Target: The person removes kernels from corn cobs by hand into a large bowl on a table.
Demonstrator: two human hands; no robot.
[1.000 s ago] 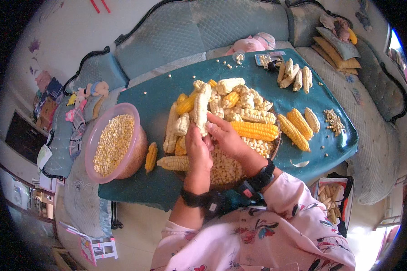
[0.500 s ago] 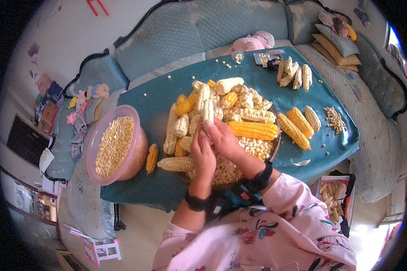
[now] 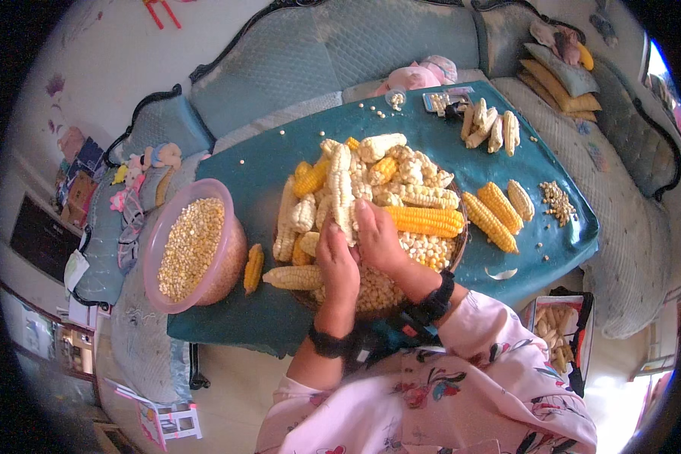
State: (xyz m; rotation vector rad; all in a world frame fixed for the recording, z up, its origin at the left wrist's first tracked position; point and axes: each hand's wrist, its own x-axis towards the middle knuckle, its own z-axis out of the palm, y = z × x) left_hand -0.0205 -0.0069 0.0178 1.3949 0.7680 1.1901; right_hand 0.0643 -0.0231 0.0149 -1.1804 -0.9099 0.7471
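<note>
A white ear of corn (image 3: pixel 341 181) points away from me, its near end between my two hands. My left hand (image 3: pixel 338 261) is closed round that end from the left. On the other side my right hand (image 3: pixel 378 236) presses it, thumb extended along it; some fingers are hidden. Under my hands, a round basket (image 3: pixel 462 246) holds a heap of white and yellow ears and loose kernels (image 3: pixel 427 248). A large yellow ear (image 3: pixel 425 221) lies just right of my right hand. Left of my left hand, a pale ear (image 3: pixel 293 277) sticks out over the basket's edge.
A pink basin (image 3: pixel 229 208) of kernels stands left, beside a small yellow ear (image 3: pixel 254 268). Right on the green table (image 3: pixel 537 261) lie several ears (image 3: pixel 492 219), a kernel pile (image 3: pixel 558 203) and, farther back, pale cobs (image 3: pixel 495 129). A box of cobs (image 3: pixel 556 333) stands below.
My right thumb and fingers have come off the front of the ear and moved slightly right. More of the white ear shows, and it sits a little farther left and lower.
</note>
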